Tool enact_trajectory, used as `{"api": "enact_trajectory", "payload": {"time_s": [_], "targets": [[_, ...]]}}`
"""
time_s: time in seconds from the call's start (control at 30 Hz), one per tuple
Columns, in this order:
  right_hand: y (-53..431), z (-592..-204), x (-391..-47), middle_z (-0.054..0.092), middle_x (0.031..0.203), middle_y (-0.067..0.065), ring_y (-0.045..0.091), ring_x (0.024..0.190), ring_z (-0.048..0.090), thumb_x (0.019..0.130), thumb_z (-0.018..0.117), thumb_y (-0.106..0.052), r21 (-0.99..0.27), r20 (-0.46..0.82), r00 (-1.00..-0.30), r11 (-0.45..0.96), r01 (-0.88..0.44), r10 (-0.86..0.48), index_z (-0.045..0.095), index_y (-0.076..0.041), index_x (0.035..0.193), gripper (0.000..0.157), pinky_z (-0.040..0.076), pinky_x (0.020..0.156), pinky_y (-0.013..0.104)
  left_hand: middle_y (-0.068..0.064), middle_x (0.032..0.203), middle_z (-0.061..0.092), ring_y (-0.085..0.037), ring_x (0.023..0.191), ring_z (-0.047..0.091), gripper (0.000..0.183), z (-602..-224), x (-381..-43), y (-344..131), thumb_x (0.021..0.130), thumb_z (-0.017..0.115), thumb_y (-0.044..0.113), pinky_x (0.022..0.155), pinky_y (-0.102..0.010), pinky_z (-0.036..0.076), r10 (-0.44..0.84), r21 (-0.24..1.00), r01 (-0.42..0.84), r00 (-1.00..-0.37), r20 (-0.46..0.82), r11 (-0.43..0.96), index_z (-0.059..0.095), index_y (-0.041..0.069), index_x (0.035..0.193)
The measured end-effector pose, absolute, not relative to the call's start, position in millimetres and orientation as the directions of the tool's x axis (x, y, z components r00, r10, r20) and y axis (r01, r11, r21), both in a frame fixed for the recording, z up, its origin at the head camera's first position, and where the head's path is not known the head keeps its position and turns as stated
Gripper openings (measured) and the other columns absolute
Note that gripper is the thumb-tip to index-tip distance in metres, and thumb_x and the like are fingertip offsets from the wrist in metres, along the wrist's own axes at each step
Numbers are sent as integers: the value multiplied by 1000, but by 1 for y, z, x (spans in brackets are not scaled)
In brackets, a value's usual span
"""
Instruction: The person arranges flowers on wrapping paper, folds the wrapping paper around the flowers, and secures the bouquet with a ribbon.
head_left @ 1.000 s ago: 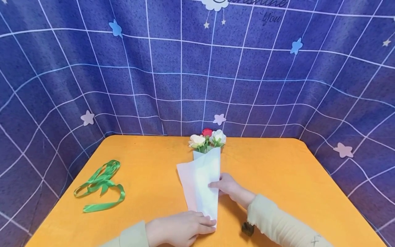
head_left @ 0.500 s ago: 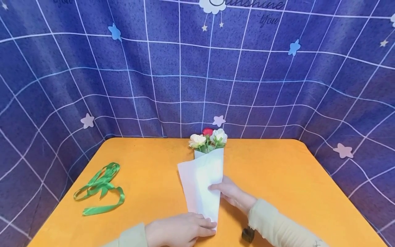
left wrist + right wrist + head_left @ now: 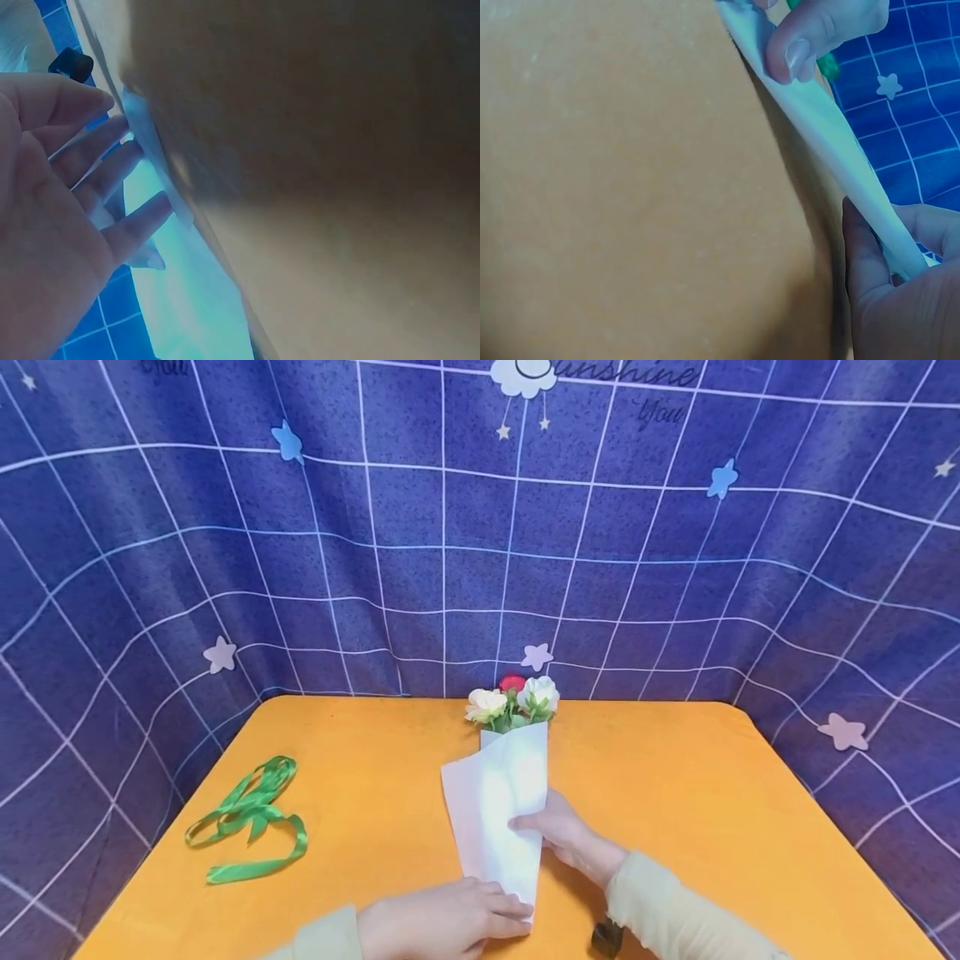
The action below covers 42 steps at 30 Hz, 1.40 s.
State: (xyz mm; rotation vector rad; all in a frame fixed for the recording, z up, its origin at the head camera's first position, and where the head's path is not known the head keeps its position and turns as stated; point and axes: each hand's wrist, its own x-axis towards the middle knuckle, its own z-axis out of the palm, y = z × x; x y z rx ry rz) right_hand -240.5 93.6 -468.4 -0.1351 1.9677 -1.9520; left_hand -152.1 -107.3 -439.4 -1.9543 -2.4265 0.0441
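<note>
A sheet of white wrapping paper point(image 3: 491, 810) lies folded around flowers in the middle of the table. From its top edge stick out a white flower point(image 3: 538, 695), a cream flower point(image 3: 486, 705) and a red flower point(image 3: 513, 682). My right hand point(image 3: 564, 832) holds the paper's right edge, thumb on top and fingers underneath. On the narrow lower end, my left hand point(image 3: 450, 917) presses with its fingertips. The left wrist view shows that hand's fingers point(image 3: 112, 172) fairly straight and spread against the paper. The stems are hidden inside the wrap.
A loose green ribbon point(image 3: 255, 810) lies at the left of the orange table point(image 3: 360, 777). Beside the right sleeve is a small dark object point(image 3: 606, 937). A blue grid-patterned curtain point(image 3: 480, 568) with stars surrounds the table at the back and sides.
The right edge of the paper has shifted slightly to the right, with my right hand still on it. My left hand stays at the lower end. The view has moved a little.
</note>
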Motion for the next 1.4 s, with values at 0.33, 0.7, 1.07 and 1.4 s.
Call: {"api": "enact_trajectory", "payload": {"time_s": [0.33,0.7,1.07,1.4], "targets": [[104,-457,-237,56,115,19,24,97,60,75,70,2,-987,-154,-929,19,157,-336,38,5,128,62,53,83,40,12,134,50,-6,127,42,45,-435,-148,-98,91,60,22,102,-22,35,979,-118,972,-201,27,203,51,23,135],[137,-433,-238,58,110,14,21,96,61,79,65,2,-989,-134,-904,-3,148,-405,35,8,128,58,53,84,38,11,135,43,-5,124,37,43,-426,-145,-79,100,38,45,104,-24,32,970,-133,964,-219,103,231,47,22,135],[184,-415,-238,58,109,8,20,97,61,83,63,0,-993,-115,-898,32,112,-424,29,6,130,59,53,82,37,9,133,47,-8,126,38,33,-418,-148,-42,97,46,16,102,-22,33,962,-324,918,-164,216,229,52,23,130],[230,-421,-238,59,108,6,20,98,63,87,60,-3,-986,-169,-880,62,158,-444,24,5,132,57,53,84,40,9,137,46,-8,130,37,33,-421,-154,-9,98,47,18,108,-23,29,958,-321,911,-202,203,260,54,24,130]]}}
